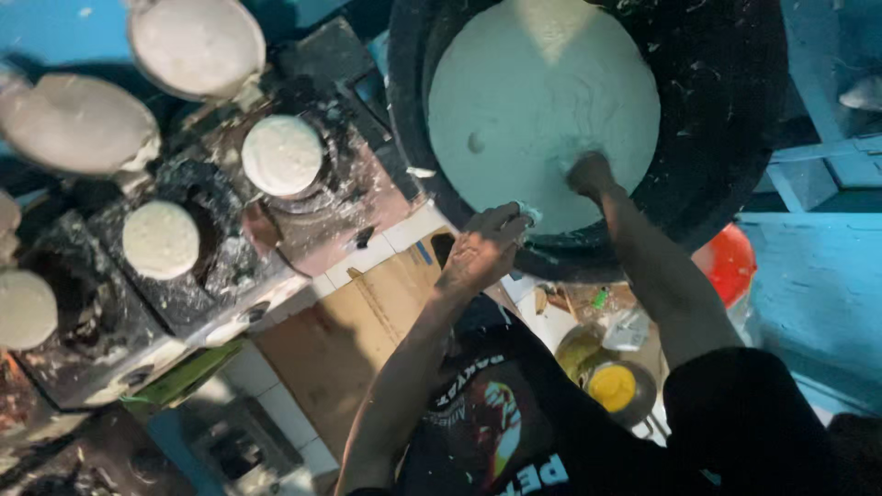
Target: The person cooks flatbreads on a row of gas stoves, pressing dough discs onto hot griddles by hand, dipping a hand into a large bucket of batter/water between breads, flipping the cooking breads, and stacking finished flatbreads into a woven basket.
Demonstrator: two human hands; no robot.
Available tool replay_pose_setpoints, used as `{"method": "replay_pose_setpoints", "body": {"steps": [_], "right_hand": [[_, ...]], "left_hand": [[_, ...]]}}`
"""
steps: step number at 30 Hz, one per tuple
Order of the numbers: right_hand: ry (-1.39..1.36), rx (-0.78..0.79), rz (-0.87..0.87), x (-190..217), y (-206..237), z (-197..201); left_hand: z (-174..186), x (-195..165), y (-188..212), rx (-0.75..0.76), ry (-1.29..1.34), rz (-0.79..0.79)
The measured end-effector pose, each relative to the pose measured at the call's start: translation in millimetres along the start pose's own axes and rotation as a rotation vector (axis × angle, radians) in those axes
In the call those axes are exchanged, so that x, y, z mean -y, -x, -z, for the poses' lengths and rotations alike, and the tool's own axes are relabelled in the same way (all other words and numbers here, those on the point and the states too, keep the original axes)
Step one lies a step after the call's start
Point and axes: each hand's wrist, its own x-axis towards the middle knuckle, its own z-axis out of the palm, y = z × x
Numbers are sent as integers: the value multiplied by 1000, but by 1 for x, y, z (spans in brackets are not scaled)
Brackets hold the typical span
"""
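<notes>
Batter [542,101], pale and thick, is filling a big black tub [735,119] at the top of the view, its round surface lying flat and facing up with no long axis to speak of. Reaching into it, the right hand [590,174] is dipping at the near edge of the batter, its grip curled and partly sunk so I cannot tell what it is pinching, while the left hand [482,250] is pressing on the tub's near rim with fingers bent over a small pale lump. Smaller round pans [281,154] of the same batter are sitting well apart to the left on a spattered stove [211,276].
</notes>
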Motion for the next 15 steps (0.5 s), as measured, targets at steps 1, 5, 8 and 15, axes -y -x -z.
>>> {"method": "replay_pose_setpoints", "body": {"steps": [1,5,8,15], "right_hand": [[64,48,62,5,-10,-8],[282,86,215,46,-33,-32],[192,371,458,53,-46,-29],[-139,305,189,2,-97,3]], "left_hand": [[-5,8,-11,57,-37,25],[-23,21,-43,230,-174,156],[-29,22,-51,220,-284,162],[-42,28,-55,264,-309,196]]}}
